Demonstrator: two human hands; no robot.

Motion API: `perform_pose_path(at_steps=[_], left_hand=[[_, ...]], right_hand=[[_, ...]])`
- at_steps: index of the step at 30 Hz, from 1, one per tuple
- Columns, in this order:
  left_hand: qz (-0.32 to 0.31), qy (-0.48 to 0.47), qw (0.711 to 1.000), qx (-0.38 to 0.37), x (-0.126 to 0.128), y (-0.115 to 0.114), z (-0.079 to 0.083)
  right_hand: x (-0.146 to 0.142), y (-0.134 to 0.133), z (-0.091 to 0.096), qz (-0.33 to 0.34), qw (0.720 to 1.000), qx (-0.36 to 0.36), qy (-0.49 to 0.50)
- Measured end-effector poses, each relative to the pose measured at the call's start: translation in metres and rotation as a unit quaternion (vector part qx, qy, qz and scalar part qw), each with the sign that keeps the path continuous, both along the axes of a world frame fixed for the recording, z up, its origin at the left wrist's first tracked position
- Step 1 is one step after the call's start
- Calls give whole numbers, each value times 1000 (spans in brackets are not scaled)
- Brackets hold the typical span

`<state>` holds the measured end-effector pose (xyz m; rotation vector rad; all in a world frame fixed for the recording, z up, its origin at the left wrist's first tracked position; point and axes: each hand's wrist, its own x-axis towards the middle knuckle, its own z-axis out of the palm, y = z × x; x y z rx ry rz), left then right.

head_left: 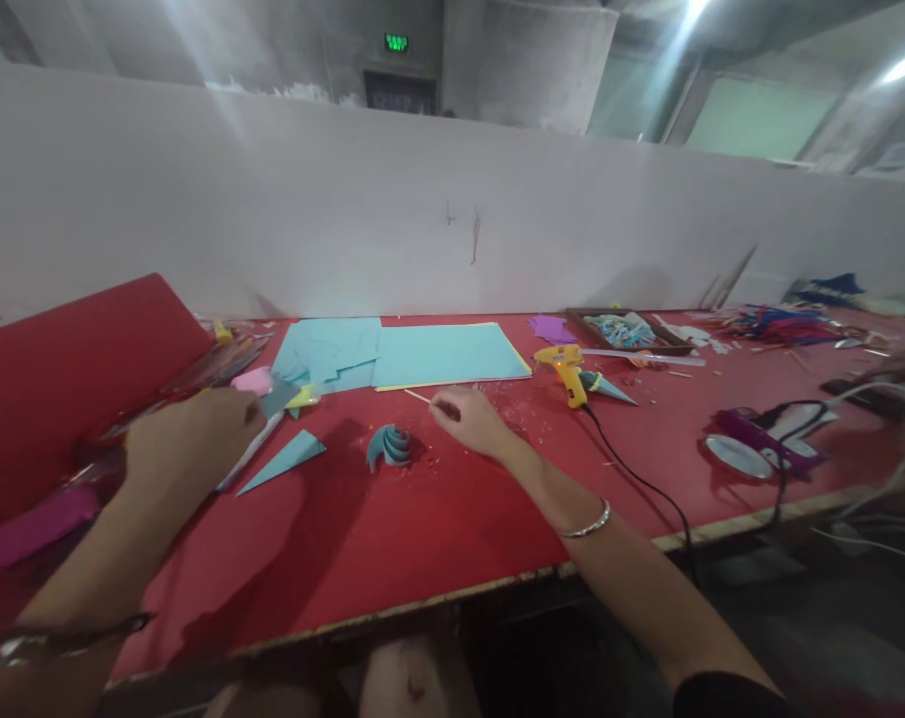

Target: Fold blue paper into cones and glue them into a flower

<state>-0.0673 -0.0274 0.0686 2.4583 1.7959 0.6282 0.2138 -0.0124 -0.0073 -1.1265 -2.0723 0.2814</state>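
Note:
My right hand is closed, its fingertips pinching a thin pale stick that points to the left. Just left of and below it, a curled spiral of blue-green paper stands on the red table. My left hand is over the left side, back upward; its fingers are mostly hidden, so any hold is unclear. Close by lie a pink lump, a long whitish strip or tool and a pointed blue paper cone. A small yellow piece rests beside the paper.
Light-blue sheets lie at the back. To the right are a yellow glue gun with a black cord, another cone, a tray of scraps and a purple device. A red board leans at left.

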Motion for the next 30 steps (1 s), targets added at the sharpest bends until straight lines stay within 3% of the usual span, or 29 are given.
perform_pose_path(at_steps=[1,2,3,5,8,11,17,21,25,30], left_hand=[[78,48,995,25,8,-3,7],[107,86,990,23,17,-4,12],[93,97,991,14,27,-4,16],[-15,65,998,23,46,0,16],[-152,-6,988,-14,70,11,2],[-164,-63,983,-51,86,19,-13],[-160,-152,973,-63,95,32,-38],[-157,-163,973,-31,95,34,-50],[-142,-165,976,20,98,29,-55],[-127,-191,973,10,99,26,-56]], right_hand=[[-1,0,0,2,1000,-5,5],[-1,0,0,3,1000,-14,16],[-2,-1,0,3,999,-27,35],[-4,-2,0,0,994,-52,95],[-5,-4,1,-3,982,-56,182],[-6,-5,2,3,977,-26,209],[-10,-10,4,-3,982,69,175],[-12,-12,5,5,987,85,137],[-12,-11,4,27,991,89,99],[-10,-13,5,22,996,80,31]])
